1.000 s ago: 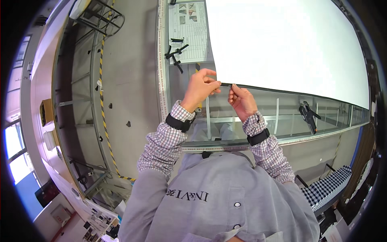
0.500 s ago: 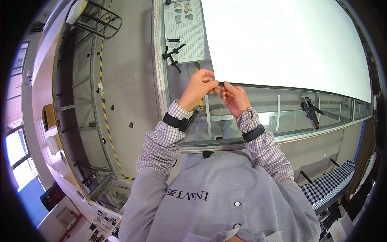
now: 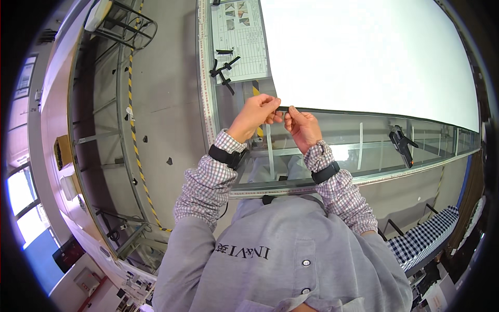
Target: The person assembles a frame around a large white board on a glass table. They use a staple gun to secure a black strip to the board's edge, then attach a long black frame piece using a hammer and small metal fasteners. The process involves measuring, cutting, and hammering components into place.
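A large white panel (image 3: pixel 369 57) with a dark edge lies on the glass table. At its near left corner a short black strip (image 3: pixel 283 108) runs along the edge between my two hands. My left hand (image 3: pixel 255 115) pinches the strip's left end at the corner, thumb and forefinger together. A little to the right, my right hand (image 3: pixel 303 128) has thumb and fingers closed on the strip and the panel's edge. The fingertips hide part of the strip and the corner.
Several black strip pieces (image 3: pixel 227 67) lie on a printed sheet (image 3: pixel 249 52) left of the panel. A black handheld tool (image 3: pixel 401 145) rests on the glass at the right. A measuring tape (image 3: pixel 208 104) runs along the table's left edge. A stool (image 3: pixel 122 23) stands far left.
My left hand has shifted slightly, its fingers drawn up closer around the corner. The right hand stays almost where it was on the edge.
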### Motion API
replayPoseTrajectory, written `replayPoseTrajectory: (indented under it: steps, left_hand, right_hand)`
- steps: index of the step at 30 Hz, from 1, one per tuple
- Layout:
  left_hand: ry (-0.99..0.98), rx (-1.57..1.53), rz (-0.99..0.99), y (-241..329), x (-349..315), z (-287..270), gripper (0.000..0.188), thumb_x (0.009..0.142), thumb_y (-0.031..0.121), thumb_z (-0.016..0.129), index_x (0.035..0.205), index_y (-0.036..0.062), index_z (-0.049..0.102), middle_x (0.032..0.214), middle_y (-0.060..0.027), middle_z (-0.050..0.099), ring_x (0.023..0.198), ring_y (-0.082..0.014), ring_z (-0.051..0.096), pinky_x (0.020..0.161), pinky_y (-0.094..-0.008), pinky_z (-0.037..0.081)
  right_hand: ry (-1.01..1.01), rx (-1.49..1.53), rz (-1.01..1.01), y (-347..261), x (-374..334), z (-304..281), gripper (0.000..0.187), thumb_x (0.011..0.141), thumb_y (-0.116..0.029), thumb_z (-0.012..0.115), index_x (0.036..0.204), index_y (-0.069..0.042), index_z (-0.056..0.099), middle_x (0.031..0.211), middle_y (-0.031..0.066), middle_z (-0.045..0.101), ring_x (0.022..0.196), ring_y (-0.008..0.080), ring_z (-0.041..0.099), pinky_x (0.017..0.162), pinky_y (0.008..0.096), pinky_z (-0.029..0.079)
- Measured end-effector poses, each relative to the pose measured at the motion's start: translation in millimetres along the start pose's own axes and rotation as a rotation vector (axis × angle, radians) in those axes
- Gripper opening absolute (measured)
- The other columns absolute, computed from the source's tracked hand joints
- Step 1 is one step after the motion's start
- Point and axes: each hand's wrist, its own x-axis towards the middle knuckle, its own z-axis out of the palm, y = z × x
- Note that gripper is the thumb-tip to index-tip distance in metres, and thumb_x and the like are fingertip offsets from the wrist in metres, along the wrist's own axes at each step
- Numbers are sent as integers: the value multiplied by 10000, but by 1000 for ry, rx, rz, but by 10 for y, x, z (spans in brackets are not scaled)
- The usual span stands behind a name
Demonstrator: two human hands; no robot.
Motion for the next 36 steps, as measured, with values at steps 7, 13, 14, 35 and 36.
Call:
replayPoseTrajectory:
  steps: [7,13,14,35,36]
  left_hand:
    - [-37,152,-34,30,-11,-38,152,784,155,557,804,5,577,701,-13,576,594,-64,530,525,-188,392]
    - [-29,159,37,38,18,66,132,756,130,560,761,0,582,639,-14,559,571,-63,521,499,-193,368]
    - [-7,174,42,37,24,93,130,755,128,560,754,0,580,636,-14,557,566,-63,516,498,-193,366]
    - [76,67,-30,27,32,142,97,754,105,555,688,34,550,639,-22,544,558,-91,521,495,-200,387]
    - [83,71,-41,44,13,133,95,747,108,558,682,38,550,632,-16,546,542,-86,518,485,-193,379]
  right_hand:
    - [20,-43,-22,35,-11,19,210,846,-184,544,697,-41,578,640,24,571,519,95,492,504,212,409]
    - [42,-25,-31,18,-30,37,212,838,-180,555,688,-32,579,620,30,569,510,93,492,491,207,403]
    - [57,-17,-41,19,-30,41,212,831,-175,566,681,-26,579,612,37,571,503,92,496,479,203,401]
    - [477,-1974,-454,-2046,-1532,-2522,604,586,-200,709,1104,-14,459,959,158,481,929,337,470,803,379,404]
    - [501,-1817,-342,-1992,-1504,-2441,552,605,-216,701,1065,4,488,954,148,511,896,289,512,776,357,417]
